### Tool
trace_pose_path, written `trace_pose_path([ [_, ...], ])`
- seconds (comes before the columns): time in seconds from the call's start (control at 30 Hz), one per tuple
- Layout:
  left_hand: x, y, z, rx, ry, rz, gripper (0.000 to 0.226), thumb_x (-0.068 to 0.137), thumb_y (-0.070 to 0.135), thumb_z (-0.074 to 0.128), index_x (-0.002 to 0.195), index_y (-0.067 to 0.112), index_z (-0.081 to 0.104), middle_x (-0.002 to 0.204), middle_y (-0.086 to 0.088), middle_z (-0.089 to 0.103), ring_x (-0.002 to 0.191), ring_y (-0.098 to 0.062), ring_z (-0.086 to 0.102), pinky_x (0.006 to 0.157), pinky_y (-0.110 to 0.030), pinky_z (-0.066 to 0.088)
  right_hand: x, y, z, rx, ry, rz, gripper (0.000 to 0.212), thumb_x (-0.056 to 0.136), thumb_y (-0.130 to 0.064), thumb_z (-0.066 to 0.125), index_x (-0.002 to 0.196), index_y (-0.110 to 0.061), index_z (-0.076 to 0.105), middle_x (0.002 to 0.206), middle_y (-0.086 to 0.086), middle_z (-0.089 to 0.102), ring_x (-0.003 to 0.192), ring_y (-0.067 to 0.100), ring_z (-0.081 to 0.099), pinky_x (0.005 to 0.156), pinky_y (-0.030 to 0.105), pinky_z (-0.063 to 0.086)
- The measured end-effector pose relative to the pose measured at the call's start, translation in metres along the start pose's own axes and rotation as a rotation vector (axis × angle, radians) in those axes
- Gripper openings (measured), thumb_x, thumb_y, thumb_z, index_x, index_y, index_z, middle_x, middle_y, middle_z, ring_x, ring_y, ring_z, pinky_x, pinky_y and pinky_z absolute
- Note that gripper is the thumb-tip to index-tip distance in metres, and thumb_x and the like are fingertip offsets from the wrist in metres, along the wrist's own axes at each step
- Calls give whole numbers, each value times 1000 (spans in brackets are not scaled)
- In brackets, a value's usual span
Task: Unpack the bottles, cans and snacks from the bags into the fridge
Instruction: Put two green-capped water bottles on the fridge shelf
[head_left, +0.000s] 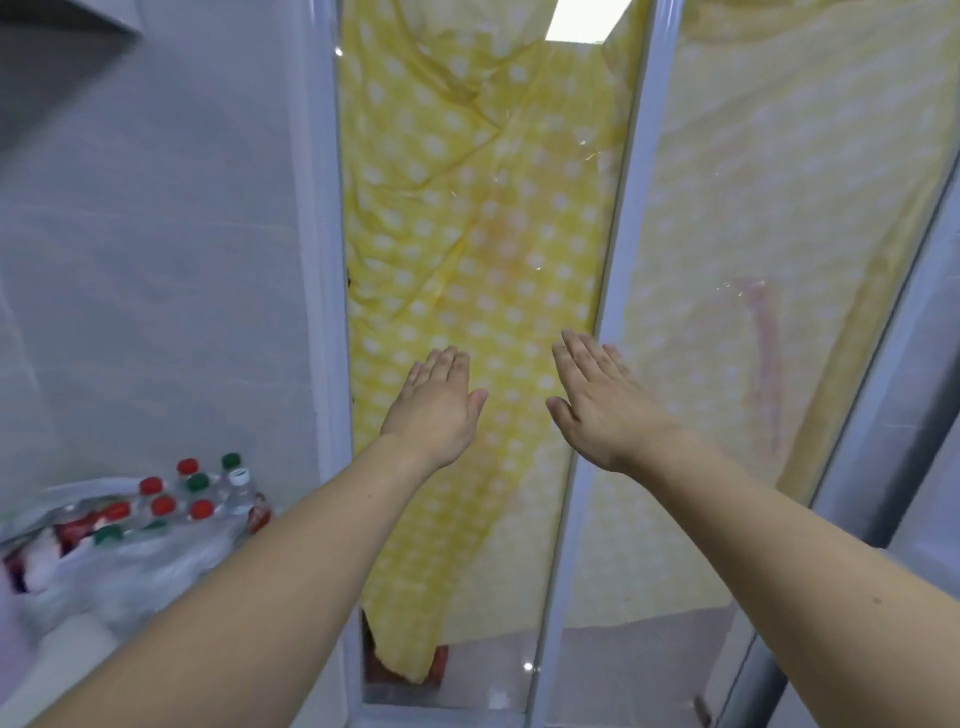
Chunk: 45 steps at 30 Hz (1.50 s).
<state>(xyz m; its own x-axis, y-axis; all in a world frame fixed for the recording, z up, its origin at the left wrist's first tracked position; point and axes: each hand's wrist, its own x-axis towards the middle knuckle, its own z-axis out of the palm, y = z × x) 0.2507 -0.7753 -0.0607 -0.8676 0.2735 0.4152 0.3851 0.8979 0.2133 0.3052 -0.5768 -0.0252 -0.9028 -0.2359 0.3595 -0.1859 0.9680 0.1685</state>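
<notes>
A glass-panelled door (483, 291) backed by yellow cloth with white dots (467, 208) fills the scene before you, grey wall tiles (156, 234) to its left. Your left hand (434, 410) and right hand (597, 405) are stretched out flat toward the glass, fingers straight and together, each grip holding nothing (whether the palms touch the pane cannot be told). Well apart, at lower left, a clear plastic bag (130, 561) holds bottles (202, 509) with red, green and white caps, standing upright.
</notes>
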Motion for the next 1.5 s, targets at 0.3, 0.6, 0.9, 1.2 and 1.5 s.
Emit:
trace_pose_path([
  [0.3, -75, -106, -55, 111, 57, -242, 61, 106, 37, 26, 155, 4, 10, 164, -12, 7, 151, -25, 5, 122, -35, 0, 43, -116, 7, 158, 19, -252, 63, 104, -39, 20, 154, -8, -2, 161, 9, -12, 149, 21, -12, 120, 36, -7],
  [0.6, -181, -232, -115, 206, 79, -554, 61, 105, 34, 31, 154, 3, 12, 163, -15, 11, 150, -28, 9, 122, -36, 5, 74, -275, 10, 288, 4, -546, 63, 104, -37, 23, 154, -7, 0, 162, 9, -8, 149, 21, -9, 120, 34, -7],
  [0.9, -227, -310, -114, 161, -2, -673, 61, 106, 38, 28, 155, 6, 11, 164, -11, 8, 151, -24, 7, 123, -34, 7, 96, -374, 43, 379, -132, -664, 61, 104, -33, 25, 155, -9, 1, 162, 9, -6, 149, 20, -5, 120, 32, -5],
  [1.2, -188, -351, -68, 34, -24, -773, 41, 98, 18, 43, 138, 11, 45, 145, -8, 46, 128, -27, 47, 106, -39, 39, 142, -364, 107, 466, -278, -535, 40, 98, -18, 40, 136, -11, 47, 142, 8, 46, 125, 28, 48, 105, 35, 38],
  [1.5, -167, -393, -37, -26, 28, -846, 31, 99, 11, 40, 121, 14, 63, 117, -4, 67, 100, -23, 63, 86, -30, 46, 186, -405, 170, 657, -347, -452, 26, 96, -17, 43, 112, -13, 63, 110, 10, 63, 98, 30, 60, 85, 36, 50],
])
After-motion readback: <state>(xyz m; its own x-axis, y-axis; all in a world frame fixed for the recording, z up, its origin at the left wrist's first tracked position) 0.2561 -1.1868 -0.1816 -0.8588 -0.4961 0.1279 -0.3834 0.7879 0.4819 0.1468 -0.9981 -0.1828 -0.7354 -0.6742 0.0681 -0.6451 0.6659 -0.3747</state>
